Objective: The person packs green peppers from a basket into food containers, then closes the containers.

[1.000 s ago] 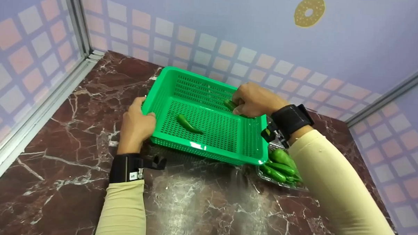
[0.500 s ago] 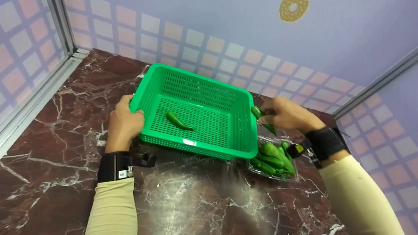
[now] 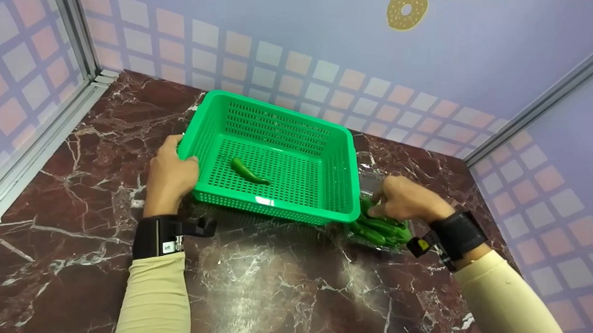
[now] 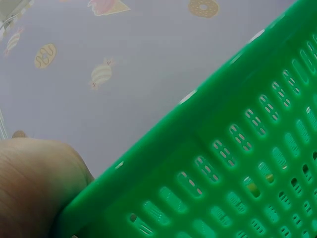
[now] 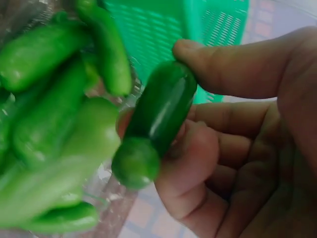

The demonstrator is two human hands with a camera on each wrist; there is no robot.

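Since the earlier frame, right hand [image 3: 401, 199] had dropped from the basket rim to the clear tray [image 3: 370, 176] of peppers [image 3: 380, 228]. Left hand [image 3: 170, 174] gripped the green basket [image 3: 278, 117] at its left rim on the marble surface [image 3: 272, 284]; one pepper [image 3: 247, 170] lay inside. Right grip pinched a dark green pepper [image 5: 161, 116] between thumb and fingers.

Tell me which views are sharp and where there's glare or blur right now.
Head view: evenly lit and sharp, with a white glare spot on the green basket front rim. Left wrist view: basket wall fairly clear, left hand soft at the edge. Right wrist view: the pinched pepper is soft and glossy, the pile of peppers blurred.
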